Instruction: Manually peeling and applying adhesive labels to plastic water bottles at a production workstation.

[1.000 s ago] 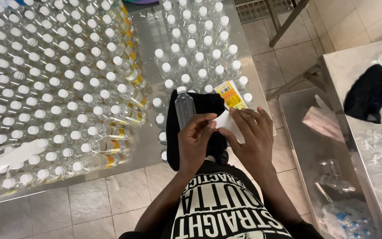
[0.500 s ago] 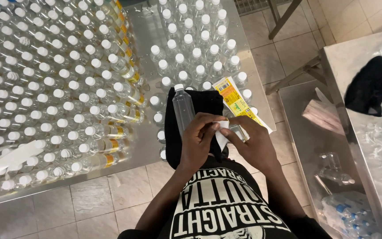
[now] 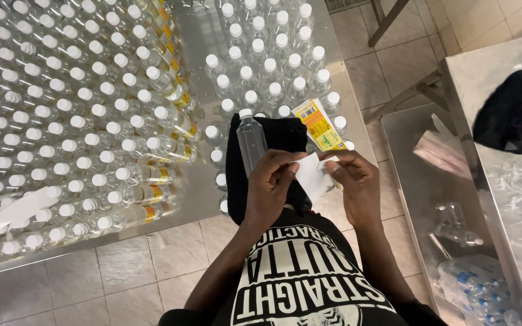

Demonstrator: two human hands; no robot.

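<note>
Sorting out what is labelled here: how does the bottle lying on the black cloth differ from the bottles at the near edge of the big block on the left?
The bottle on the black cloth lies flat, alone and bare, near the left hand. The bottles at the block's edge stand upright, packed tight, and carry yellow labels. Both kinds are clear plastic with white caps, on the same steel table.

A white label backing sheet (image 3: 312, 175) is pinched at its top edge between both hands, hanging over the steel table's near edge. Just behind it, a clear capped bottle (image 3: 252, 143) lies on black cloth, with a yellow label (image 3: 320, 125) beside it.
</note>
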